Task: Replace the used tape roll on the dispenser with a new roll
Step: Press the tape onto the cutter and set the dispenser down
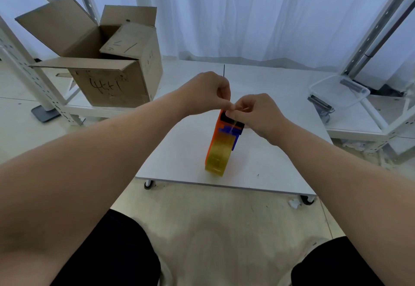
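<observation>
An orange and blue tape dispenser (216, 128) stands on edge on the low white table (269, 151). A yellowish clear tape roll (219, 156) sits in its near end. A strip of tape runs from the roll up over the dispenser's black far end. My left hand (208, 92) and my right hand (256, 111) meet above that end, with fingertips pinched together on the tape's loose end. Exactly how the tape passes under my fingers is hidden.
An open cardboard box (112, 79) with handwriting stands on a low shelf at the left. A clear plastic container (339, 90) lies on the rack at the right. White metal rack posts (377, 27) flank the table; a curtain hangs behind. My knees are below.
</observation>
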The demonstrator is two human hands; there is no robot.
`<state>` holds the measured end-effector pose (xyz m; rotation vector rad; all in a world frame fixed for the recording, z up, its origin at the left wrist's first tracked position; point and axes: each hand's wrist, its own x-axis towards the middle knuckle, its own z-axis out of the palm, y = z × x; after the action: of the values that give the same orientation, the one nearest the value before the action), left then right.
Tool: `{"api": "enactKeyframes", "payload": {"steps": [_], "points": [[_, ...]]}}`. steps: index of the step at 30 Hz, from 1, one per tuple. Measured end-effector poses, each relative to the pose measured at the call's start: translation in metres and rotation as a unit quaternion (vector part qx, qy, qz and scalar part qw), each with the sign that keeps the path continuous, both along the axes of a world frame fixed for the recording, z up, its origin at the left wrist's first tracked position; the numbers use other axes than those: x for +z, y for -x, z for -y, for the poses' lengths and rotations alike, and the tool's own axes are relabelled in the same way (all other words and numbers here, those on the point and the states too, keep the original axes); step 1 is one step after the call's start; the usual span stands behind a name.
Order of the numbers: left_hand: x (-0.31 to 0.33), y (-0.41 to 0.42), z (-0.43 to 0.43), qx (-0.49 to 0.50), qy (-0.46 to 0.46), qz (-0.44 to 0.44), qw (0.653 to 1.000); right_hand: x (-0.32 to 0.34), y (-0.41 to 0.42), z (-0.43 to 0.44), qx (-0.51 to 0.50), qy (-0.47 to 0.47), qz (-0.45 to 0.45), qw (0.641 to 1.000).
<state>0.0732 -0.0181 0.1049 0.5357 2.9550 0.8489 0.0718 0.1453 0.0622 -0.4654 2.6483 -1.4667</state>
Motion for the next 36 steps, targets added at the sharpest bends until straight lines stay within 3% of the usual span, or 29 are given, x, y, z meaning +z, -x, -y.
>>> {"api": "enactKeyframes", "payload": {"steps": [3, 7, 12, 21, 26, 31, 36], "points": [[0.002, -0.001, 0.007, -0.027, -0.020, 0.097, 0.995, 0.002, 0.001, -0.001, -0.021, 0.009, 0.022, 1.000], [-0.014, 0.000, 0.003, 0.022, -0.008, 0.075, 0.997, 0.005, 0.004, -0.007, -0.065, 0.049, 0.085, 0.993], [-0.058, -0.010, -0.021, 0.045, 0.056, 0.167, 0.983, 0.008, 0.009, -0.008, -0.090, 0.057, 0.103, 0.989], [-0.074, -0.008, -0.024, 0.050, -0.012, 0.150, 0.987, -0.002, 0.013, -0.019, -0.072, -0.006, 0.007, 0.997], [-0.075, -0.006, -0.024, 0.049, -0.015, 0.159, 0.986, 0.004, 0.011, -0.023, -0.061, -0.004, 0.051, 0.997], [-0.070, -0.007, -0.036, 0.082, -0.081, 0.087, 0.990, 0.007, 0.008, -0.014, -0.094, -0.005, 0.037, 0.995], [-0.076, -0.004, -0.041, 0.114, -0.025, 0.038, 0.992, 0.005, 0.006, -0.005, -0.109, -0.020, 0.023, 0.994]]}}
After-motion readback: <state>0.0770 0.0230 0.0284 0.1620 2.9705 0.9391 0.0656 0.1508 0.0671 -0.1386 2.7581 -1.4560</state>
